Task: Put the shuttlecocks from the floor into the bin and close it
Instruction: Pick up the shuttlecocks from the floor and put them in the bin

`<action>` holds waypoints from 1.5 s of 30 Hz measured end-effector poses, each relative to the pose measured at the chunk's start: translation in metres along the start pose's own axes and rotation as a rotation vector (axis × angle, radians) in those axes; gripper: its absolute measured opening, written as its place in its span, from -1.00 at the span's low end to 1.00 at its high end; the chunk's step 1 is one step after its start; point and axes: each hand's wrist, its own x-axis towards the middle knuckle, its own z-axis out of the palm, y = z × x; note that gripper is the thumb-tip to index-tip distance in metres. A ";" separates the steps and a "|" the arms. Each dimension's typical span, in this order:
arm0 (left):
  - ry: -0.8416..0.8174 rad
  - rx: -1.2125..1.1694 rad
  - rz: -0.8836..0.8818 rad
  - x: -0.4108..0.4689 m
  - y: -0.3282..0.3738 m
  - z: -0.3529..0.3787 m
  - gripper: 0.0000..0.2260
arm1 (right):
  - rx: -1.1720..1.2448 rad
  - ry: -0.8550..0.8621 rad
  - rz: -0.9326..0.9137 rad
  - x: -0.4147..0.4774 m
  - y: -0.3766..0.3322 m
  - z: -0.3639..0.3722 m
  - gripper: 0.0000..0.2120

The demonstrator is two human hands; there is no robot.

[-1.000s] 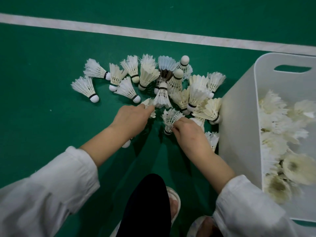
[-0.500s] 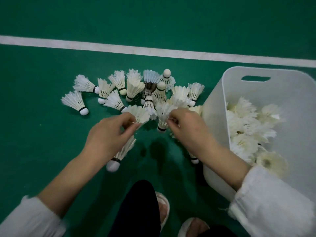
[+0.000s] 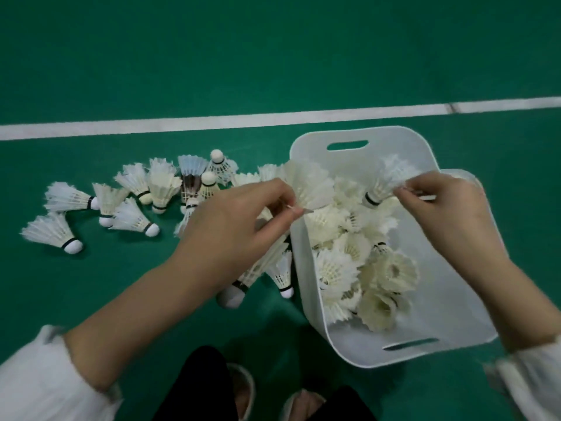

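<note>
Both hands are loaded over the court! The left hand (image 3: 239,235) pinches a fanned shuttlecock (image 3: 309,189) between thumb and forefinger, right above the bin's (image 3: 449,299) nine o'clock rim. A second shuttlecock (image 3: 247,279) pokes out below that hand, cork toward seven o'clock; how the fingers hold it is hidden, so I can't tell. The right hand (image 3: 446,214), over the bin's two o'clock side, pinches a third shuttlecock (image 3: 384,186) by the feathers with its fingertips, cork hanging toward seven o'clock. One white bin, open on top, with two slots: one at twelve (image 3: 347,145), one at six (image 3: 409,344). Inside lies a heap (image 3: 349,268) of roughly ten shuttlecocks, too tangled for an exact count. On the green floor (image 3: 121,299), at nine o'clock from the bin, sits a cluster (image 3: 162,186) of about a dozen, overlapping near the left hand; the four farthest out lie clear of the rest. One stray (image 3: 282,273) lies just beside the bin's nine o'clock wall. One white line (image 3: 151,123) crosses at twelve o'clock. At six o'clock, two slippers (image 3: 243,387); two white sleeves (image 3: 39,384) sit at the lower corners.
</note>
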 end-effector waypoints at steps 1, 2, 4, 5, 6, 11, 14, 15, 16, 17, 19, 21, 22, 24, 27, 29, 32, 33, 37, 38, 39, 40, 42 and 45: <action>-0.016 0.015 0.017 0.000 0.003 0.004 -0.76 | 0.016 0.008 0.030 -0.002 0.011 0.006 -0.82; -0.027 0.021 0.027 0.000 0.005 0.008 -0.77 | 0.032 0.002 0.046 -0.003 0.018 0.012 -0.82; -0.036 0.004 0.019 -0.002 0.009 0.014 -0.78 | 0.032 -0.042 0.029 -0.002 0.026 0.025 -0.81; -0.034 -0.008 0.013 -0.002 0.010 0.016 -0.78 | 0.014 -0.068 0.008 -0.001 0.029 0.032 -0.81; -0.029 -0.018 0.011 -0.003 0.011 0.018 -0.78 | -0.010 -0.088 -0.014 0.002 0.032 0.039 -0.81; -0.015 -0.031 0.012 0.000 0.014 0.018 -0.79 | -0.147 -0.190 -0.055 0.011 0.053 0.075 -0.81; -0.013 -0.032 0.022 0.001 0.016 0.018 -0.81 | -0.172 -0.224 -0.062 0.009 0.060 0.085 -0.79; -0.014 -0.036 0.024 0.001 0.017 0.018 -0.81 | -0.176 -0.233 -0.069 0.009 0.061 0.087 -0.79; -0.017 -0.041 0.024 0.002 0.019 0.019 -0.81 | -0.173 -0.241 -0.073 0.010 0.063 0.088 -0.78; -0.017 -0.043 0.025 0.002 0.020 0.019 -0.81 | -0.160 -0.254 -0.070 0.010 0.064 0.087 -0.78; -0.016 -0.046 0.028 0.002 0.022 0.019 -0.81 | -0.121 -0.301 -0.052 0.008 0.063 0.082 -0.73; -0.019 -0.048 0.028 0.002 0.025 0.018 -0.82 | -0.077 -0.312 -0.022 0.003 0.060 0.071 -0.61; -0.021 -0.048 0.029 0.002 0.026 0.018 -0.82 | -0.044 -0.264 -0.029 0.000 0.055 0.063 -0.60; -0.031 -0.041 0.029 0.002 0.027 0.018 -0.82 | 0.096 -0.127 -0.092 -0.009 0.039 0.043 -0.64; -0.045 -0.041 0.025 0.002 0.028 0.021 -0.82 | 0.401 -0.191 -0.209 -0.022 0.011 0.013 -0.57; -0.053 -0.045 0.029 0.002 0.028 0.023 -0.83 | 0.430 -0.348 -0.342 -0.031 -0.004 0.003 -0.46; -0.081 -0.051 0.033 0.002 0.027 0.024 -0.84 | 0.302 -0.428 -0.425 -0.034 -0.009 0.013 -0.62; -0.093 -0.059 0.035 0.002 0.028 0.024 -0.84 | 0.279 -0.407 -0.429 -0.034 -0.009 0.018 -0.73; -0.118 -0.196 -0.020 -0.001 0.032 0.020 -0.74 | 0.320 -0.213 -0.337 -0.023 -0.007 0.021 -0.87; -0.103 -0.233 -0.025 -0.003 0.031 0.018 -0.71 | 0.347 -0.157 -0.273 -0.017 -0.006 0.018 -0.87; -0.080 -0.258 -0.022 -0.004 0.028 0.016 -0.69 | 0.359 -0.113 -0.212 -0.009 -0.002 0.016 -0.91; -0.057 -0.271 -0.023 -0.005 0.024 0.013 -0.69 | 0.337 -0.077 -0.168 -0.001 0.001 0.014 -0.91; -0.024 -0.257 -0.040 -0.008 0.015 0.006 -0.70 | 0.226 -0.057 -0.118 0.018 0.007 0.018 -0.83; -0.033 -0.168 -0.041 -0.011 0.005 0.001 -0.80 | 0.108 -0.125 -0.093 0.041 0.007 0.040 -0.73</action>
